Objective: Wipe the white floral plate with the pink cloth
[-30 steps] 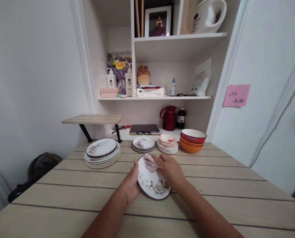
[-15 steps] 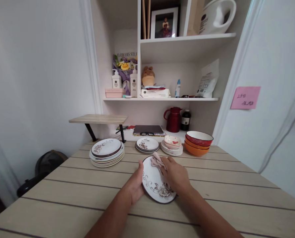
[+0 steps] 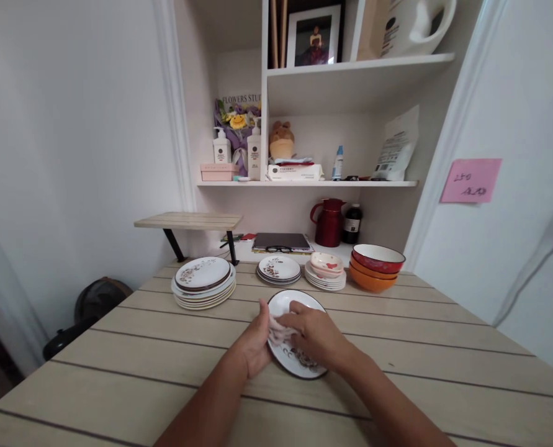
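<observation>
A small white plate [image 3: 299, 301] with a dark rim and a brown flower pattern is tilted up on the wooden table [image 3: 397, 360]. My left hand [image 3: 255, 344] grips its left edge. My right hand [image 3: 316, 335] presses a crumpled pale pink cloth [image 3: 278, 332] against the plate's face, near the left side, fingers closed over the cloth.
At the table's far edge stand a stack of large patterned plates [image 3: 203, 282], a small plate stack [image 3: 278, 270], white saucers with small pink dishes [image 3: 325, 273] and stacked red and orange bowls [image 3: 377, 266]. Shelves with bottles, a red jug [image 3: 328, 221] and a tablet lie behind.
My right hand has slid the cloth from the plate's upper part down and left across its face. The camera has shifted slightly.
</observation>
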{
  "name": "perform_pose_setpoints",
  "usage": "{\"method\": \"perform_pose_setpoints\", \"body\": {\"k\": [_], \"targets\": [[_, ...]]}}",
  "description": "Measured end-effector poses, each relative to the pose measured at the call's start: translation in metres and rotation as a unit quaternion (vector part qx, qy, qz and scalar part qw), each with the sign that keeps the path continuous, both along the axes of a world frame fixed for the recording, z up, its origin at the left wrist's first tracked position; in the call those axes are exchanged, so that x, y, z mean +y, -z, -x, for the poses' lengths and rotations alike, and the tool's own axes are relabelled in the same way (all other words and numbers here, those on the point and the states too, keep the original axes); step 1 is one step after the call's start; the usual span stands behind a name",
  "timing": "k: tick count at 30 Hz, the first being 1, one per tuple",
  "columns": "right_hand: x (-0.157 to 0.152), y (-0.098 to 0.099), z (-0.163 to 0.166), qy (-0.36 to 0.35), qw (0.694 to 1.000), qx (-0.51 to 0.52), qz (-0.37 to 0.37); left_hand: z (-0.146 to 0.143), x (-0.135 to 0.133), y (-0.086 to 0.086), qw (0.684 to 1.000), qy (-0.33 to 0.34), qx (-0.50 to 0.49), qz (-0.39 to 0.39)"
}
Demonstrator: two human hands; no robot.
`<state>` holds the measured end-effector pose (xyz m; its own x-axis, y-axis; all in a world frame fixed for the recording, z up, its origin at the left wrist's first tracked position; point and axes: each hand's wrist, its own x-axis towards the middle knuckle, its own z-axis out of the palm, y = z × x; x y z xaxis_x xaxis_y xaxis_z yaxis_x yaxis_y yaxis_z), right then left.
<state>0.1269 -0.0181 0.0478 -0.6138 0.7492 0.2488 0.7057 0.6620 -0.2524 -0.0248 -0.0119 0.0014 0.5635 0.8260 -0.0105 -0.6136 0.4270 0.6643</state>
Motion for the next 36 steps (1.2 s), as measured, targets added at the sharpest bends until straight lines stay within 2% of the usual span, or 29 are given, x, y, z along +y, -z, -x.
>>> {"method": "perform_pose_setpoints", "body": {"k": [3,5,8,12,14,17,19,20,22,25,27,30,33,34,36], "targets": [[-0.006,-0.003,-0.013,-0.092,0.988,0.023,0.118,0.001,-0.003,-0.002,1.0,-0.003,0.028,0.006],[-0.006,-0.003,-0.024,-0.126,0.97,0.045,0.203,0.001,-0.004,-0.004,0.999,-0.018,0.044,0.002],[-0.002,-0.001,-0.041,-0.111,0.956,0.052,0.266,0.001,-0.005,-0.006,0.998,-0.034,0.059,-0.005],[0.003,-0.003,-0.064,-0.053,0.957,0.042,0.281,0.001,-0.004,-0.005,0.997,-0.046,0.067,0.001],[0.007,-0.004,-0.073,-0.012,0.966,0.039,0.255,0.001,-0.003,-0.003,0.997,-0.048,0.066,0.003],[0.016,-0.002,-0.076,0.139,0.981,0.039,0.128,0.002,-0.001,-0.001,0.995,-0.057,0.076,0.008],[0.022,0.002,-0.068,0.253,0.966,0.043,0.023,0.002,0.0,0.001,0.995,-0.06,0.082,0.008],[0.024,0.004,-0.061,0.288,0.956,0.045,-0.017,0.001,0.001,0.001,0.995,-0.058,0.081,0.005],[0.026,0.008,-0.046,0.307,0.949,0.048,-0.062,0.001,0.001,0.001,0.996,-0.052,0.072,-0.004],[0.025,0.01,-0.025,0.284,0.956,0.04,-0.067,0.0,0.001,0.0,0.998,-0.041,0.053,-0.009],[0.022,0.01,-0.014,0.24,0.968,0.042,-0.058,0.0,0.001,-0.001,0.999,-0.023,0.037,-0.006],[0.016,0.009,-0.004,0.117,0.991,0.06,-0.026,-0.001,0.001,-0.001,1.0,-0.015,0.021,0.0],[0.011,0.009,-0.001,-0.004,0.998,0.059,0.025,-0.001,0.0,-0.001,0.999,-0.027,0.023,0.004],[0.011,0.009,-0.002,-0.016,0.998,0.055,0.029,-0.001,0.0,-0.001,0.999,-0.029,0.027,0.006],[0.013,0.01,-0.006,0.023,0.999,0.048,0.003,-0.001,0.0,-0.001,0.999,-0.027,0.035,0.009]]}}
